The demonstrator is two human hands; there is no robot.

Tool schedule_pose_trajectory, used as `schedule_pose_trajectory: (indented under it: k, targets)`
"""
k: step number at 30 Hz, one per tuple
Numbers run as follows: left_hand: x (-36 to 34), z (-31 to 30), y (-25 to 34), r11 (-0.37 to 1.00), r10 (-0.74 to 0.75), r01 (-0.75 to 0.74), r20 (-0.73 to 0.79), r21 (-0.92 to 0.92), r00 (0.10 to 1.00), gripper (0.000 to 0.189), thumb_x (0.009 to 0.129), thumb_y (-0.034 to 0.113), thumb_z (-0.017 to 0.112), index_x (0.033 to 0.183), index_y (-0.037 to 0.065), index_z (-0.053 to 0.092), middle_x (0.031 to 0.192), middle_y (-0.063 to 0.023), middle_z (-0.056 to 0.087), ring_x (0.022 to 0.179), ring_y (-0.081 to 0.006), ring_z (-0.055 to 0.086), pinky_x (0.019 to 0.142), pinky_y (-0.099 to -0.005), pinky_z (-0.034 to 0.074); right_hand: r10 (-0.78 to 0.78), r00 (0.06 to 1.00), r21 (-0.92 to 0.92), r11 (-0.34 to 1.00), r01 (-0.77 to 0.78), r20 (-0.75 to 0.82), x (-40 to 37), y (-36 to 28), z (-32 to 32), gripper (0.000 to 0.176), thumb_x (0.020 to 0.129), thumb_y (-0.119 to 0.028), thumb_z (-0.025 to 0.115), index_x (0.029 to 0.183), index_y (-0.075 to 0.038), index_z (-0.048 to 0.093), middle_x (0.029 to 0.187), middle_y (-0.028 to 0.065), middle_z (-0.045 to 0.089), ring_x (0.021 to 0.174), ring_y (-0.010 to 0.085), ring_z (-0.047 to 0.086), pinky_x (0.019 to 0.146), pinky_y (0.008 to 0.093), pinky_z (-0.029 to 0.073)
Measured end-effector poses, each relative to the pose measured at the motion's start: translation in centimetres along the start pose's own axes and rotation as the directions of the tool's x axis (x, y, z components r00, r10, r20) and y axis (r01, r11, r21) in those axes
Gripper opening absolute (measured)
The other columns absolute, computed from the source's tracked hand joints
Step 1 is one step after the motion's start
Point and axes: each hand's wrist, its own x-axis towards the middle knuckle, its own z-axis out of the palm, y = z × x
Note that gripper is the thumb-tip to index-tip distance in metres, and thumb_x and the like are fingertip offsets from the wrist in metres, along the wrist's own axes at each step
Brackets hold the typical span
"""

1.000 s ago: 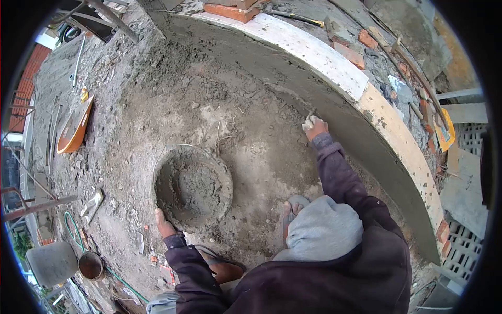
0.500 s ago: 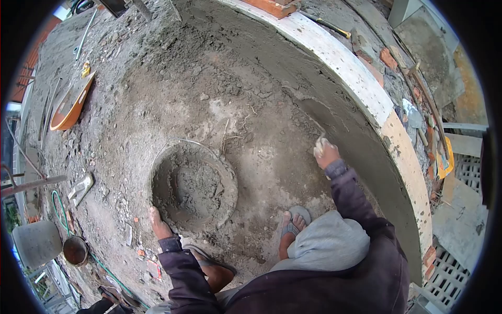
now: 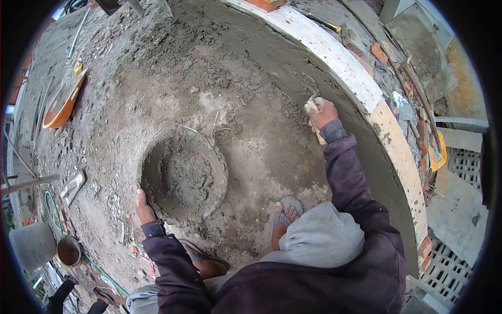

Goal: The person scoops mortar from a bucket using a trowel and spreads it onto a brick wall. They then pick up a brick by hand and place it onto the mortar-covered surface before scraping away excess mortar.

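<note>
Trowel (image 3: 320, 137): we're clenching its handle in our right hand (image 3: 324, 111), beside the wall (image 3: 375, 159); even pressure is suiting us.
Bucket (image 3: 221, 166): it's sitting on the ground (image 3: 256, 157), holding mortar (image 3: 191, 180).
Steadying: we're laying our left hand's (image 3: 145, 207) fingers, unclenched, against its side.

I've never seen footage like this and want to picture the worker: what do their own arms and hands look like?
Both arms wear long dark purple sleeves, speckled with pale spots and bunched near the cuffs. The right hand and left hand are bare, without gloves.
</note>
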Motion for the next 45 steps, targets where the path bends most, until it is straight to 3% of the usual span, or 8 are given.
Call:
schedule_pose_trajectory:
  k: [5, 16, 23, 25, 28, 32, 38, 45]
  targets:
    - [1.2, 0.8, 1.2, 0.974, 0.093, -0.088, -0.015, 0.209, 0.996, 0.047, 0.088, 0.032, 0.04, 0.111, -0.009, 0.046, 0.109, -0.0149, 0.05, 0.102, -0.0203, 0.045, 0.092, -0.0297, 0.029, -0.239, 0.937, -0.044, 0.971, 0.236, -0.255, -8.1, 3.4, -4.7, 0.02, 0.078, -0.013, 0.052, 0.094, 0.0, 0.052, 0.06, 0.0088, 0.056, 0.043, 0.0157, 0.055, 0.043, 0.029, 0.044]
    - [3.2, 4.7, 6.3, 0.92, 0.108, -0.182, 0.222, 0.348, 0.969, 0.047, 0.088, 0.035, 0.039, 0.107, -0.006, 0.049, 0.103, -0.0121, 0.053, 0.091, -0.0182, 0.049, 0.084, -0.0298, 0.036, 0.164, 0.987, -0.262, 0.952, -0.159, -0.003, 0.2, 11.0, 3.6, 0.033, 0.073, -0.028, 0.057, 0.092, -0.001, 0.056, 0.082, 0.0204, 0.059, 0.084, 0.0333, 0.057, 0.073, 0.0385, 0.044]
    - [3.7, 3.3, 5.3, 0.931, 0.073, -0.164, 0.273, 0.326, 0.959, 0.048, 0.088, 0.036, 0.039, 0.108, -0.006, 0.049, 0.105, -0.0127, 0.053, 0.093, -0.0193, 0.05, 0.085, -0.03, 0.037, 0.485, 0.874, -0.092, 0.869, -0.487, -0.036, -11.2, 14.3, -4.4, 0.025, 0.075, -0.023, 0.058, 0.09, -0.004, 0.056, 0.07, 0.0147, 0.059, 0.054, 0.0254, 0.06, 0.049, 0.0378, 0.046]
    - [3.6, 3.6, 4.8, 0.911, 0.164, -0.255, 0.281, 0.325, 0.946, 0.041, 0.089, 0.034, 0.037, 0.094, -0.003, 0.053, 0.088, -0.0118, 0.057, 0.08, -0.0195, 0.051, 0.075, -0.0313, 0.039, 0.065, 0.988, -0.554, 0.821, -0.133, -0.141, -15.5, 20.3, -4.6, 0.029, 0.076, -0.026, 0.054, 0.095, -0.005, 0.054, 0.082, 0.0199, 0.058, 0.085, 0.0391, 0.052, 0.073, 0.045, 0.041]
    - [0.8, 8.0, 7.9, 0.753, 0.321, -0.412, 0.26, 0.513, 0.911, 0.043, 0.087, 0.038, 0.041, 0.094, -0.004, 0.052, 0.082, -0.0186, 0.055, 0.078, -0.0239, 0.052, 0.071, -0.0333, 0.04, -0.122, 0.988, -0.464, 0.873, 0.15, 0.09, -18.1, 13.0, -2.5, 0.027, 0.077, -0.024, 0.053, 0.096, -0.004, 0.052, 0.089, 0.0162, 0.057, 0.083, 0.0354, 0.054, 0.071, 0.0442, 0.042]
    - [-2.7, 15.5, 9.1, 0.878, 0.242, -0.344, 0.313, 0.332, 0.918, 0.048, 0.083, 0.03, 0.051, 0.111, -0.009, 0.045, 0.1, -0.0226, 0.055, 0.094, -0.0276, 0.053, 0.082, -0.031, 0.039, -0.684, 0.604, -0.628, 0.269, 0.73, 0.409, -13.5, -0.1, 3.2, 0.024, 0.076, -0.015, 0.048, 0.099, -0.009, 0.051, 0.087, 0.0075, 0.053, 0.08, 0.0256, 0.054, 0.07, 0.0396, 0.041]
    - [-4.6, 18.3, 8.2, 0.815, 0.324, -0.43, 0.309, 0.389, 0.894, 0.042, 0.084, 0.029, 0.051, 0.105, -0.007, 0.048, 0.092, -0.0166, 0.057, 0.087, -0.0234, 0.054, 0.078, -0.0304, 0.04, -0.618, 0.408, -0.478, 0.058, 0.876, 0.672, -7.7, -1.5, 13.7, 0.027, 0.075, -0.015, 0.044, 0.102, -0.015, 0.05, 0.082, 0.0032, 0.052, 0.078, 0.021, 0.054, 0.072, 0.0345, 0.038]
    - [-4.9, 16.3, 8.1, 0.854, 0.299, -0.36, 0.213, 0.375, 0.93, 0.042, 0.084, 0.031, 0.049, 0.104, -0.005, 0.05, 0.087, -0.019, 0.056, 0.081, -0.0249, 0.053, 0.074, -0.0319, 0.04, -0.784, 0.472, -0.156, 0.45, 0.879, 0.402, -13.4, 2.6, 15.8, 0.037, 0.07, -0.016, 0.052, 0.107, -0.014, 0.054, 0.1, 0.0096, 0.055, 0.086, 0.0254, 0.055, 0.081, 0.0377, 0.04]
